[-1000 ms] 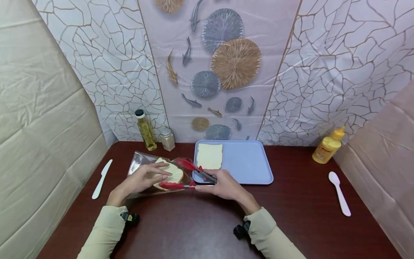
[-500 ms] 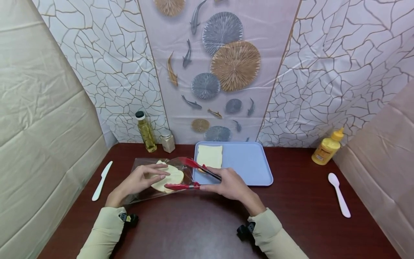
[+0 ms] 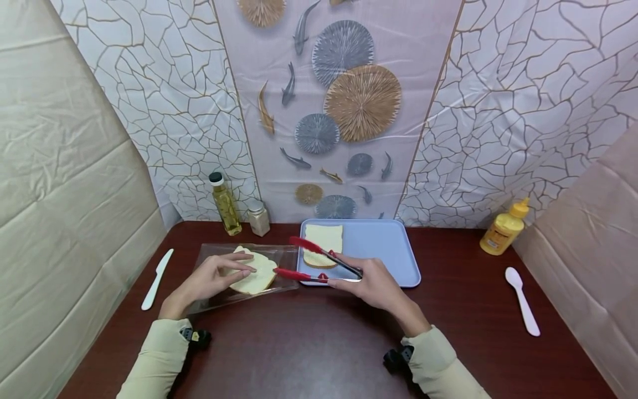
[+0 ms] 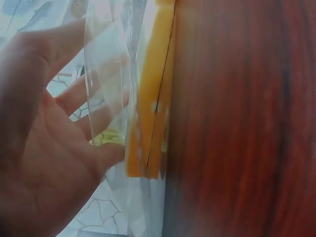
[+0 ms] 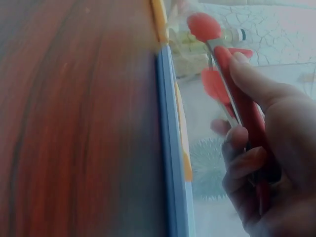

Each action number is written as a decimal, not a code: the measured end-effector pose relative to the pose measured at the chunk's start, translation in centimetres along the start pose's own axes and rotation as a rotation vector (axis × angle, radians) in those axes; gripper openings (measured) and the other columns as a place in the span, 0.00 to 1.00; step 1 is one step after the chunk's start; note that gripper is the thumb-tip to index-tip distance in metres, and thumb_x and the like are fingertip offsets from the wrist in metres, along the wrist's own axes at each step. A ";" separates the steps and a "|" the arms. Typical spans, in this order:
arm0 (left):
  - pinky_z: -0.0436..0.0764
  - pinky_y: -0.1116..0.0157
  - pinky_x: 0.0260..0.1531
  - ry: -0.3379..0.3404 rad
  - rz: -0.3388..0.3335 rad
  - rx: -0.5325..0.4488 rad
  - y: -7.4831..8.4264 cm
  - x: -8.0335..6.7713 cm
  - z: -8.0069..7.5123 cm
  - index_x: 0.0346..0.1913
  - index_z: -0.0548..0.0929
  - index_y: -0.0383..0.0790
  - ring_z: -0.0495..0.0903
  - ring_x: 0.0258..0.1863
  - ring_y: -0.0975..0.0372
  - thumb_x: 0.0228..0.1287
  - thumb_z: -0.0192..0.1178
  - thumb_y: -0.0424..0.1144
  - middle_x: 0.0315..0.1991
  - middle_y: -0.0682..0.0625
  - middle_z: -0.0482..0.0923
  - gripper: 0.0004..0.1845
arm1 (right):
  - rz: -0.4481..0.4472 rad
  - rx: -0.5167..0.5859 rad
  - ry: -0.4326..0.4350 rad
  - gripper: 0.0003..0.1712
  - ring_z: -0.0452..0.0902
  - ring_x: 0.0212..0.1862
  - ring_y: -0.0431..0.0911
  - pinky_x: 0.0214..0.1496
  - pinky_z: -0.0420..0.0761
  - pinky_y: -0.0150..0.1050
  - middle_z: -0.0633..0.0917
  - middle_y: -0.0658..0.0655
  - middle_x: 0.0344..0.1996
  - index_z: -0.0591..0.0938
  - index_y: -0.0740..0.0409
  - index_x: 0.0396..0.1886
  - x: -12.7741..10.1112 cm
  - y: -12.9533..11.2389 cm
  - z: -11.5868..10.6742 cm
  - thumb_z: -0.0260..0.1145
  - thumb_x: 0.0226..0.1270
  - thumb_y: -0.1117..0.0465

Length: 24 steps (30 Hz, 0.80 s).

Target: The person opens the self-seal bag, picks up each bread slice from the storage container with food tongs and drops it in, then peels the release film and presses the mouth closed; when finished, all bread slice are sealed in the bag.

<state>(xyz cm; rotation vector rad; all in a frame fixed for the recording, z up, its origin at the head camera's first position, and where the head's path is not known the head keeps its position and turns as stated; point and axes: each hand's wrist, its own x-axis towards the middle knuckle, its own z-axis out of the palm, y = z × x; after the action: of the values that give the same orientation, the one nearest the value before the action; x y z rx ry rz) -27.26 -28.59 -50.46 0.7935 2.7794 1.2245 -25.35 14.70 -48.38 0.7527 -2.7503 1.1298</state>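
Bread transfer under way: left hand [image 3: 206, 281] flat on bagged bread [image 3: 253, 274] on counter [image 3: 309, 338]; right hand [image 3: 371, 285] gripping apparently empty, spread tongs [image 3: 319, 265] over tray [image 3: 389, 255]; next, pinching a slice.

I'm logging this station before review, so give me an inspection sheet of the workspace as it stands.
Surface: dark red wooden table.
Job's things: clear bag holding bread; red tongs, tips open and empty; blue tray with one slice.
Clutter: white knife, white spoon, oil bottle, small jar, mustard bottle.
Grippers: left hand rests on the bag; right hand grips the tongs.
Cables: nothing seen.
Surroundings: patterned sheets behind, beige panels at both sides.
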 end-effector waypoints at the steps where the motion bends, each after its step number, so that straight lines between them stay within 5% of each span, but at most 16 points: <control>1: 0.70 0.35 0.75 0.002 -0.005 0.008 0.0 0.0 -0.1 0.51 0.96 0.58 0.73 0.79 0.43 0.75 0.71 0.42 0.68 0.46 0.85 0.08 | 0.003 -0.014 0.019 0.42 0.88 0.56 0.47 0.55 0.87 0.46 0.87 0.57 0.66 0.81 0.43 0.75 -0.2 0.1 -0.2 0.79 0.65 0.36; 3: 0.71 0.35 0.74 0.011 -0.008 0.031 0.0 0.0 -0.2 0.49 0.96 0.57 0.74 0.78 0.43 0.74 0.72 0.43 0.68 0.46 0.85 0.07 | 0.010 -0.050 0.055 0.45 0.84 0.68 0.49 0.64 0.86 0.50 0.84 0.57 0.69 0.79 0.47 0.77 -0.5 0.4 -0.5 0.80 0.65 0.36; 5: 0.71 0.34 0.74 0.029 -0.015 0.060 0.0 -0.1 -0.4 0.48 0.96 0.56 0.75 0.77 0.43 0.73 0.73 0.43 0.67 0.46 0.86 0.06 | 0.033 -0.071 0.084 0.47 0.83 0.70 0.54 0.67 0.85 0.54 0.83 0.60 0.71 0.78 0.52 0.78 -0.7 0.6 -0.7 0.80 0.64 0.37; 13: 0.70 0.36 0.75 0.105 -0.044 0.110 0.1 -0.4 -0.9 0.47 0.96 0.52 0.76 0.76 0.46 0.74 0.72 0.44 0.66 0.46 0.86 0.06 | 0.134 -0.157 0.121 0.51 0.83 0.69 0.60 0.65 0.86 0.59 0.83 0.67 0.70 0.77 0.63 0.76 -0.9 1.3 -0.7 0.83 0.62 0.39; 24: 0.73 0.37 0.73 0.092 -0.036 0.132 0.3 0.1 -0.7 0.47 0.96 0.53 0.81 0.72 0.46 0.75 0.71 0.45 0.63 0.49 0.89 0.06 | 0.226 -0.159 0.114 0.53 0.80 0.71 0.62 0.68 0.84 0.60 0.80 0.68 0.73 0.75 0.65 0.78 -2.9 3.0 -2.4 0.81 0.64 0.38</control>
<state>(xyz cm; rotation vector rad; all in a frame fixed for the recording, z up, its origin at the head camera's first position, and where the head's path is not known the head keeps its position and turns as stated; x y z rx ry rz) -27.30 -28.84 -49.78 0.7069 2.9610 1.1095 -24.47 19.32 -49.32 0.3544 -2.8378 0.9386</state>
